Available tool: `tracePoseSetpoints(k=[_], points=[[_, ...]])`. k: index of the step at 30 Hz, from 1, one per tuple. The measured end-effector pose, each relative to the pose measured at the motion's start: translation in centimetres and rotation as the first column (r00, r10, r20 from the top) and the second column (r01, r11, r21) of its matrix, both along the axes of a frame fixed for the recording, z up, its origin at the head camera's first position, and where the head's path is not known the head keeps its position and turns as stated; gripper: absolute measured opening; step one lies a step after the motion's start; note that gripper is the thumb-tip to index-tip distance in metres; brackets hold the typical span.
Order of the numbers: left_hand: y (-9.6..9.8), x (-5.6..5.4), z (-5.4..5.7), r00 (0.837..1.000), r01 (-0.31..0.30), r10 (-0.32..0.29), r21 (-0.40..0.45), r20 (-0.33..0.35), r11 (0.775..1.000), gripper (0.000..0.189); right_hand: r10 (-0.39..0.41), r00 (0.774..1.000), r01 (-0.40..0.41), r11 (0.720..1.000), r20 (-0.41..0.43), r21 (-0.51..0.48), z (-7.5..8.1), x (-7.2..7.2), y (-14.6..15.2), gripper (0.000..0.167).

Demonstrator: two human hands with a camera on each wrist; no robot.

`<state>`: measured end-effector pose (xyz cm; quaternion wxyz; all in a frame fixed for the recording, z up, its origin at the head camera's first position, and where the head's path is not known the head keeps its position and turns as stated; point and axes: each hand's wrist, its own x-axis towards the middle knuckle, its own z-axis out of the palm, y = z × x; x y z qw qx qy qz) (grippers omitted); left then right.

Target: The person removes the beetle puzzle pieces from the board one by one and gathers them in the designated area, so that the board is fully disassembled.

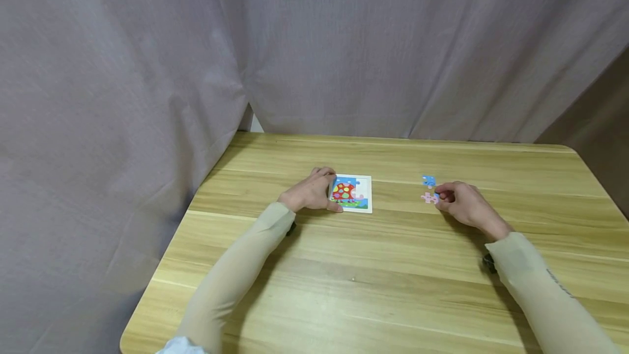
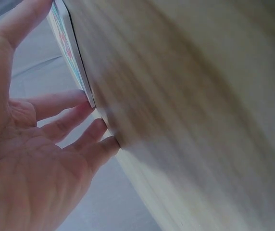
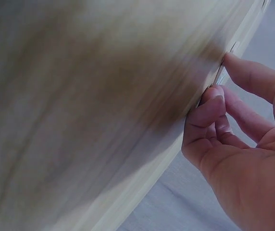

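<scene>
A small white-framed jigsaw puzzle with a spotted red ladybird picture lies on the table. Its upper right part shows bare white backing. My left hand holds it by the left side, thumb at the near corner and fingers at the far one. Farther right, my right hand pinches a puzzle piece at the table surface; blue shows by the fingertips, and the fingers hide most of it. Beside those fingertips lies a pink puzzle piece. A light blue puzzle piece lies just beyond.
The wooden table has rounded corners and extends toward me. Grey curtains hang along its far and left edges. A tiny speck sits on the near part of the tabletop.
</scene>
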<state>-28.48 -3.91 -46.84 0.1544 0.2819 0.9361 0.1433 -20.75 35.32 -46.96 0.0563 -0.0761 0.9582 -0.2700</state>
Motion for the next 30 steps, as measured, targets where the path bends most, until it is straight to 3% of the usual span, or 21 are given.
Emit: tracePoseSetpoints(k=[5, 14, 30], points=[[0.0, 0.0, 0.0, 1.0, 0.002, -0.002, -0.001, -0.002, 1.0, 0.103, -0.006, 1.0, 0.006, 1.0, -0.015, 0.001, 0.2, 0.3, -0.5, 0.042], [0.0, 0.0, 0.1, 1.0, 0.0, 0.0, 0.003, 0.0, 1.0, 0.103, 0.005, 0.994, -0.006, 1.0, -0.113, -0.002, 0.8, 0.8, -2.4, 0.036], [-0.1, 0.1, 0.1, 1.0, 0.001, -0.001, -0.001, -0.006, 1.0, 0.102, 0.044, 0.989, -0.051, 0.998, -0.142, -0.047, 0.3, 0.7, -8.5, 0.034]])
